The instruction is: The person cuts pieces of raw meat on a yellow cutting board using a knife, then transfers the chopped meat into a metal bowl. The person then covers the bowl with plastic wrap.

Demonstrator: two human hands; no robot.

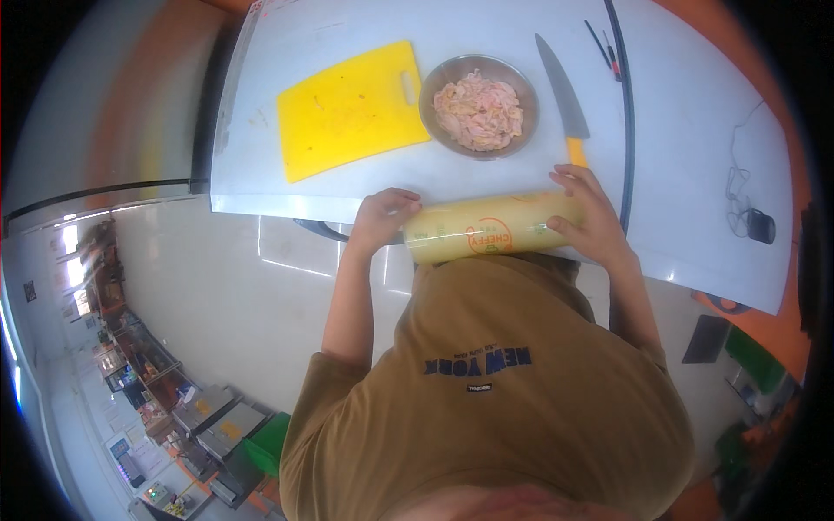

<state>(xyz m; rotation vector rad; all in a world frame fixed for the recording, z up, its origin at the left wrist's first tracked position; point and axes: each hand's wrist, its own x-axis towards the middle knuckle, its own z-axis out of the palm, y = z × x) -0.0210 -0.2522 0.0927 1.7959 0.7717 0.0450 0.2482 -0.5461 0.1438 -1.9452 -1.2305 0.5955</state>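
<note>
A large roll of cling film (488, 228), yellowish with printed marks, lies across the table's front edge against my body. My left hand (386, 218) is at the roll's left end, fingers bent, the fingertips touching the film near its upper corner. My right hand (585, 211) rests over the right end, thumb and fingers spread along the film. Beyond the roll stands a steel bowl (427, 124) of sliced raw meat (481, 111), possibly chicken skin. To its left lies a yellow cutting board (352, 111) with small scraps. The kitchen knife (563, 88) with a yellow handle lies right of the bowl.
Two thin tools (609, 52), one with a red part, lie at the back right by a dark strip (627, 130) between the tabletops. On the right tabletop sits a black adapter (760, 226) with a thin cable. Green bins (268, 444) and shelving stand behind me.
</note>
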